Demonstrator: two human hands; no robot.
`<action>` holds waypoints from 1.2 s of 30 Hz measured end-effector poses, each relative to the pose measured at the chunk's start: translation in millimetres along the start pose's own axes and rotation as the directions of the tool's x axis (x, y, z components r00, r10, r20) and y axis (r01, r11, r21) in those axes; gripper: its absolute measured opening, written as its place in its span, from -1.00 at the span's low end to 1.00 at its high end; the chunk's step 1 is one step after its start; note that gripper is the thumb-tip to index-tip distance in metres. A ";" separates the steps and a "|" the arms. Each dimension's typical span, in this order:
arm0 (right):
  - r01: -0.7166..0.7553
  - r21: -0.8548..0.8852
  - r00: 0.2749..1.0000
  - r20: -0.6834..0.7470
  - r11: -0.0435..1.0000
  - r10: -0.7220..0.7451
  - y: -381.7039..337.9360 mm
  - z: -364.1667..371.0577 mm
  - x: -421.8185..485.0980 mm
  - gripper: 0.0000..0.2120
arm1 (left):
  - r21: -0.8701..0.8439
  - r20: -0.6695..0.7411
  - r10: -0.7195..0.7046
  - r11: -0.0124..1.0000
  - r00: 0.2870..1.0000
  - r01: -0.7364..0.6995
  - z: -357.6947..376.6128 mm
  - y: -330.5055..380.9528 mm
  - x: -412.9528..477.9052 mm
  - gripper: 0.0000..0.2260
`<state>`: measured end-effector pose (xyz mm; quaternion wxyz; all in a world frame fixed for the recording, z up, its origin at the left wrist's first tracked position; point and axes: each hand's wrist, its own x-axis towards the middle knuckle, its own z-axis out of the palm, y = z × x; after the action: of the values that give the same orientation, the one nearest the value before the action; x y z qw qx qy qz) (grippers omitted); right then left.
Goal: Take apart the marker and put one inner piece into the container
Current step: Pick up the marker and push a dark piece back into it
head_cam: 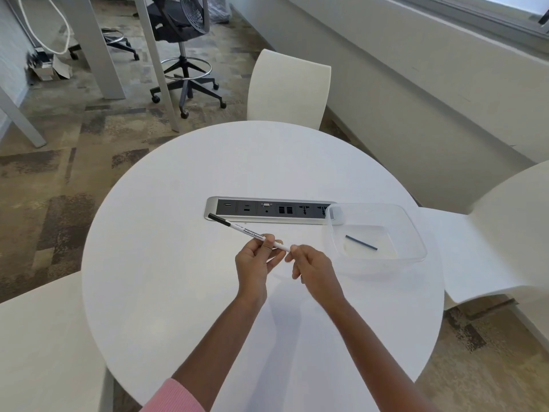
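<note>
White and round, the table (178,292) fills the middle of my view. A silver-framed socket panel (267,210) is set into it a little beyond centre. A clear plastic container (416,242) sits on the right side, and its far left corner overlaps the panel's right end. A thin dark inner piece (361,242) lies slanted on the container's floor. Nothing stands between my hands and the container.

I hold the marker (246,231) above the table, just left of the container. Its white barrel slopes from a black cap, far left over the panel's corner, down to its near right end. My left hand (257,263) has its grip curled round the middle of the barrel, thumb and fingers closed on it. My right hand (312,267) pinches the barrel's near right end between its fingertips, the other fingers loosely bent. A pink sleeve (175,396) shows on the left arm at the near edge.

The near half of the table is bare under my forearms. White chairs stand around the rim: one far (289,87), one right (490,233), one near left (44,337). A black office chair (181,28) stands well beyond on the carpet.
</note>
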<state>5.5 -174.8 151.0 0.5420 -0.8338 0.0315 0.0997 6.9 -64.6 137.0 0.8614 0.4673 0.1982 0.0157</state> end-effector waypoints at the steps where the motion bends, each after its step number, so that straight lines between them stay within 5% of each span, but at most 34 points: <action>1: 0.113 -0.126 0.992 -0.045 0.986 -0.120 2.5 2.3 -1.8 -0.79 | -0.022 -0.008 -0.003 1.000 1.000 0.002 0.3 1.1 0.9 -0.89; 7: 0.365 -0.570 0.864 -0.086 0.736 -0.496 19.6 4.9 1.5 -0.68 | -0.066 -0.011 -0.036 0.997 0.999 0.035 2.0 2.3 -0.8 -0.89; 10: 0.386 -0.536 0.850 -0.111 0.751 -0.516 20.1 4.7 3.3 -0.65 | -0.082 -0.008 -0.065 0.995 0.998 0.064 1.1 1.4 -2.4 -0.89; 13: 0.255 -0.247 0.945 -0.143 0.935 -0.295 13.5 5.3 0.5 -0.72 | -0.054 0.008 -0.070 0.996 0.998 0.070 -0.9 0.0 -1.9 -0.88; 16: 0.030 0.065 0.993 -0.114 0.997 -0.023 9.1 3.7 0.7 -0.65 | -0.017 0.029 -0.065 0.998 0.997 0.066 -2.7 -1.1 -1.0 -0.88; 21: -0.394 0.460 0.919 0.199 0.795 0.340 8.6 -4.4 3.8 -0.67 | 0.057 0.060 -0.063 0.997 0.996 0.059 -6.0 -5.0 -2.6 -0.87; 24: -0.455 0.502 0.890 0.287 0.735 0.354 8.8 -7.9 0.4 -0.69 | 0.088 0.063 -0.056 0.995 0.996 0.051 -5.7 -4.9 -1.8 -0.87; 29: -0.106 0.102 0.992 -0.052 0.989 0.111 15.8 -0.1 -6.2 -0.65 | 0.035 -0.002 -0.071 0.997 0.997 0.072 -6.9 -6.5 -0.1 -0.89; 33: 0.143 -0.210 0.981 -0.102 0.967 -0.168 24.8 2.6 -11.9 -0.90 | 0.013 -0.028 -0.084 0.996 0.996 0.085 -10.3 -7.7 0.4 -0.90; 36: 0.236 -0.387 0.953 -0.085 0.892 -0.289 27.0 5.8 -10.5 -0.88 | 0.027 -0.019 -0.089 0.996 0.996 0.089 -10.8 -9.2 0.1 -0.90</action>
<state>-10.0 -181.3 126.6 0.3790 -0.9228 -0.0630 -0.0294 1.7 -61.1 124.3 0.8529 0.4698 0.2269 -0.0212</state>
